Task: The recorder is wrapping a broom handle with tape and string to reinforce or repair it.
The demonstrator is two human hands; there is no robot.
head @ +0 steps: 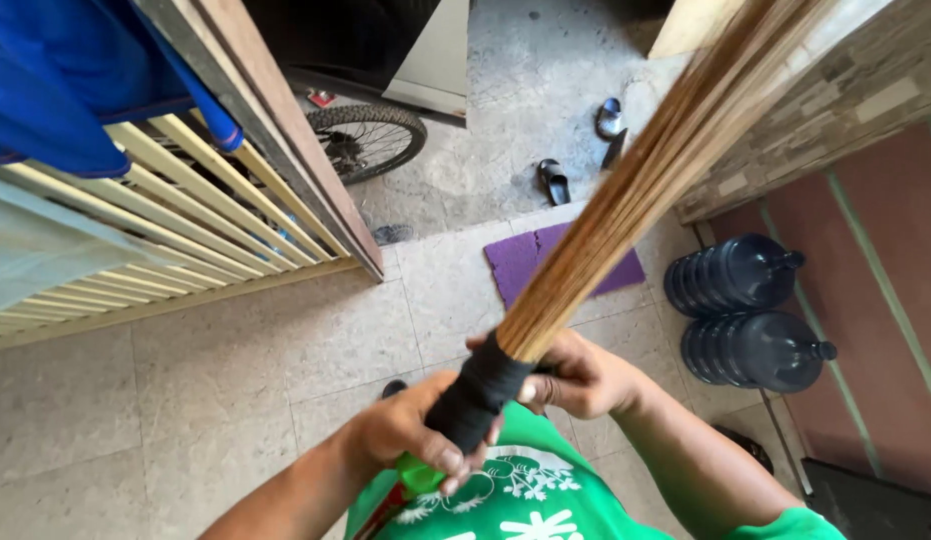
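Flooring is pale speckled tile (pixel 185 380), giving way beyond the doorway to rough grey concrete (pixel 525 90). Left of the stick broom (pixel 635 190): cream slatted rail (pixel 185 220) with blue cloth (pixel 55 80) draped over it, then a bicycle wheel (pixel 370 135). Left hand (pixel 410 430) is wrapped around the broom's black-taped binding (pixel 475 395); right hand (pixel 585 378) clasps it just above. Broom rises centre frame, bristles slanting toward upper right. Behind it: purple mat (pixel 525 255), dark sandals (pixel 580 150). Right of it: two blue water jugs (pixel 745 310) beside a red wall (pixel 885 260).
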